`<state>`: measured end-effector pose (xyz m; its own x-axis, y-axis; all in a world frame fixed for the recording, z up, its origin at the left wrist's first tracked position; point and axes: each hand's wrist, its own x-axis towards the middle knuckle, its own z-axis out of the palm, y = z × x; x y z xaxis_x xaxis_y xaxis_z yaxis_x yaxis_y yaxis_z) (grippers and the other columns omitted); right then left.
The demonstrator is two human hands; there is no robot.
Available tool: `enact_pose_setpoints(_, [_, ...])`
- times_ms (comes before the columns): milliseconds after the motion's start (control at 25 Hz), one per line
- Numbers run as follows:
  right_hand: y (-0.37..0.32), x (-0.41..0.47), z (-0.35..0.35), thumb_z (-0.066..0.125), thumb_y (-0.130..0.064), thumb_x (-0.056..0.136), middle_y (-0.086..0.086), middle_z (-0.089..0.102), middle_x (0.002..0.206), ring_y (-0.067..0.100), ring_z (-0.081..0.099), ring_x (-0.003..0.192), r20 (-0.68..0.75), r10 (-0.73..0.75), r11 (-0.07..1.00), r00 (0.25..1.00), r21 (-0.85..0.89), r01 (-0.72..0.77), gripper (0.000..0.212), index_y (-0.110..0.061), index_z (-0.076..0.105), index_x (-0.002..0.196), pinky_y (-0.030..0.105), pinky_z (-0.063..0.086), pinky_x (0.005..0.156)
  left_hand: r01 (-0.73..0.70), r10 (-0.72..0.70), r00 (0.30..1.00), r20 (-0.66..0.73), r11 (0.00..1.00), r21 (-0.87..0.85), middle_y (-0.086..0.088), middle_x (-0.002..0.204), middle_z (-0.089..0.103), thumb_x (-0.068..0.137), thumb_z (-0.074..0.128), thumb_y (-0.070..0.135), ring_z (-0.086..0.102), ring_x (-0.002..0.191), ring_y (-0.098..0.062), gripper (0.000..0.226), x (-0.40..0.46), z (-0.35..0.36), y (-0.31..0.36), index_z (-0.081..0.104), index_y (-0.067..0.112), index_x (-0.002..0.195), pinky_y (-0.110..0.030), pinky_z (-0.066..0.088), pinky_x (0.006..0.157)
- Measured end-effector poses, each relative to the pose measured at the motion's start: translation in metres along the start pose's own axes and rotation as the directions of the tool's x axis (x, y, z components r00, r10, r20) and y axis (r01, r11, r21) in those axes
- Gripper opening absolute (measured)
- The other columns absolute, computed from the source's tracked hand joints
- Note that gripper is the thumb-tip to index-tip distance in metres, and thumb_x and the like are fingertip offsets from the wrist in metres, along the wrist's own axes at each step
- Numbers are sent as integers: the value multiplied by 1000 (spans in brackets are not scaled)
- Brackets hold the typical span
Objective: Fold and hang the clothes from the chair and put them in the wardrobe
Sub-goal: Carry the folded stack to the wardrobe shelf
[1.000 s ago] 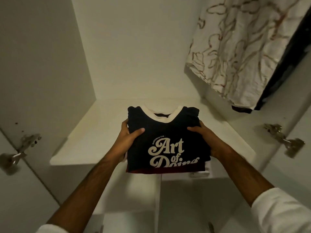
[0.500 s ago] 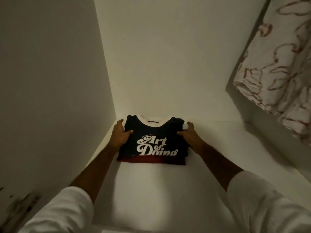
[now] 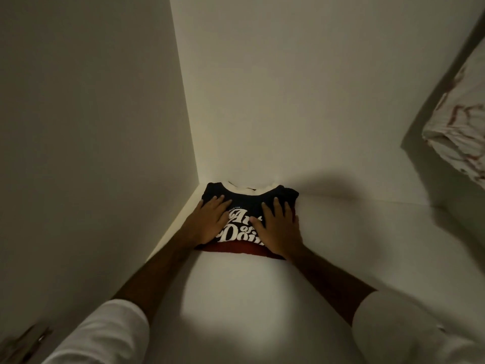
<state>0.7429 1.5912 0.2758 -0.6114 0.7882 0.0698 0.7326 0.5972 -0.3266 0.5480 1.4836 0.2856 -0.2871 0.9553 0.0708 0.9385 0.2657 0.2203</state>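
One folded shirt (image 3: 252, 199), dark navy with a cream collar and white lettering, is seen lying on the white shelf (image 3: 341, 245) of the wardrobe, pushed into the back left corner where the side wall (image 3: 91, 127) meets the back wall (image 3: 301, 88); its collar edge touches the back wall. A dark red layer (image 3: 236, 248) is exposed along its near edge, under the navy fold; whether this is part of the same garment or a second one cannot be told. Two hands are counted, both laid flat on top of the shirt: the left hand (image 3: 208, 222) is spread over the left half, and the right hand (image 3: 279, 229) is spread over the right half, fingers straight and pointing toward the back wall. Neither grip is closed on anything; the cloth is only pressed by open palms. Two white sleeves are seen at the bottom, one on each forearm. One patterned cloth (image 3: 456, 132), white with reddish lines, is seen hanging at the right edge, well apart from the shirt. One metal hinge (image 3: 23, 342) is dimly made out at the lower left corner. Compared with half a second ago, the shirt is set deeper into the corner, and the hands, then holding its two sides with thumbs on top, are now moved onto its upper face and flattened. A second ago the shirt was still held at the shelf's front edge.
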Motion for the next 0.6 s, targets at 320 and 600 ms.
enact_pose_setpoints(320, [-50,26,17,25,-67,101,9,0,171,35,-4,156,14,7,1000,1000,-25,-7,74,-27,16,162,65,10,122,84,-110,978,176,986,144,-9,170,2,110,23,36,-2,157,-23,58,20,-23,-49,8,14,162,-45,-4,125])
enact_pose_setpoints(600, [-35,31,11,35,-66,100,6,2,171,32,0,156,60,-47,996,997,85,42,76,-24,19,161,60,10,124,146,-145,986,84,989,-11,-14,156,42,109,27,40,30,149,-27,53,27,-29,-26,43,9,148,-54,0,125])
